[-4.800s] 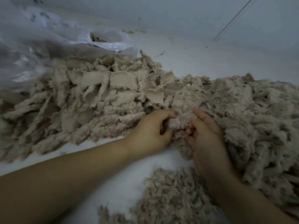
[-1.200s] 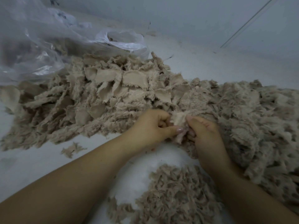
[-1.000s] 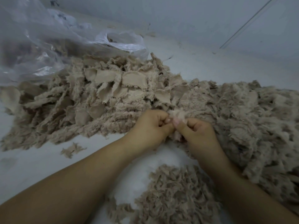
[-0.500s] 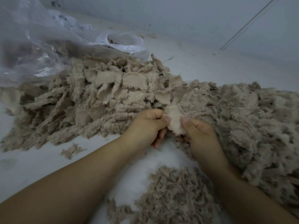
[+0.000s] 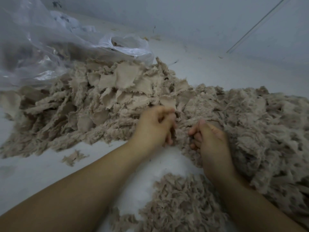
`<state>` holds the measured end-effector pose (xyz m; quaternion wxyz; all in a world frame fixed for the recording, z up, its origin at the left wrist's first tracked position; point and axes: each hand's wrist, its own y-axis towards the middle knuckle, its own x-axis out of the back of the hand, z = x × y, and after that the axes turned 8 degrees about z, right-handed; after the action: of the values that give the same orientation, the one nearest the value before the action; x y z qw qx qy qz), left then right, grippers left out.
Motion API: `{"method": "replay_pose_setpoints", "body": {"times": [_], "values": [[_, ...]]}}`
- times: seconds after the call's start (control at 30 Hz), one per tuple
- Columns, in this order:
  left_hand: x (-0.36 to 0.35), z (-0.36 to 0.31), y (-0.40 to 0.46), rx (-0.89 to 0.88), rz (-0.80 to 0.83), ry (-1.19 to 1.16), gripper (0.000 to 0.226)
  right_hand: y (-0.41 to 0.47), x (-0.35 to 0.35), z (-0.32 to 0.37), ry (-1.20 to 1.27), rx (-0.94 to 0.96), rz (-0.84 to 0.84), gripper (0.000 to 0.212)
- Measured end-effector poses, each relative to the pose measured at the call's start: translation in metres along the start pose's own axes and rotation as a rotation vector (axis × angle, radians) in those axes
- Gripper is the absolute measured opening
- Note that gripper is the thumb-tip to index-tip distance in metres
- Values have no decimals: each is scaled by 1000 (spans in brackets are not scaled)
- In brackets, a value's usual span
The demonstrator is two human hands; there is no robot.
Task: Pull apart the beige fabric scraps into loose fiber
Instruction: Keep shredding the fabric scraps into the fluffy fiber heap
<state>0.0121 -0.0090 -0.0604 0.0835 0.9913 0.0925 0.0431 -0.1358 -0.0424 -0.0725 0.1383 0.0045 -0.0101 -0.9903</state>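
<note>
A heap of flat beige fabric scraps (image 5: 127, 81) spills from a clear plastic bag at the left. It runs into a big mound of loose beige fiber (image 5: 260, 131) on the right. At the seam between the two, my left hand (image 5: 154, 127) and my right hand (image 5: 210, 141) are a short gap apart, both with curled fingers. Each pinches a small tuft of beige fabric, though the left fingertips are blurred by motion. My right thumb points up against the fiber mound.
The clear plastic bag (image 5: 41, 47) lies at the left rear, partly over the scraps. A smaller pile of loose fiber (image 5: 180, 201) sits near my forearms. One stray scrap (image 5: 73, 158) lies on the white surface (image 5: 41, 178). A pale wall rises behind.
Half a second ago both hands pinched one flat scrap between them. They have since pulled apart sideways, and the scrap no longer spans the gap.
</note>
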Motion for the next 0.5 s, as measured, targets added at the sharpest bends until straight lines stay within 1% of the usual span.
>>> {"method": "replay_pose_setpoints", "body": {"times": [0.07,0.1,0.13,0.2,0.23,0.3,0.37,0.4,0.43,0.5], "values": [[-8,11,2,-22,107,460,27,-1,-1,0,-8,9,1,50],[-11,12,3,-51,154,609,30,-1,-2,1,1,14,8,48],[-13,12,5,-79,182,668,27,-1,-2,0,7,21,16,46],[-14,12,5,-107,189,647,10,1,-1,0,-27,21,21,42],[-13,13,5,-105,165,602,11,2,0,1,-47,13,23,40],[-10,17,3,-64,106,472,21,4,1,0,-68,-5,33,39],[-7,16,0,-40,100,348,20,6,1,-3,-64,-2,28,39],[-6,15,0,-48,148,321,14,5,1,-3,-45,-2,20,39],[-6,14,-1,-55,212,336,17,4,0,-3,-25,-2,15,41],[-9,13,-1,-71,317,425,38,3,-1,-1,-11,5,10,43]]}}
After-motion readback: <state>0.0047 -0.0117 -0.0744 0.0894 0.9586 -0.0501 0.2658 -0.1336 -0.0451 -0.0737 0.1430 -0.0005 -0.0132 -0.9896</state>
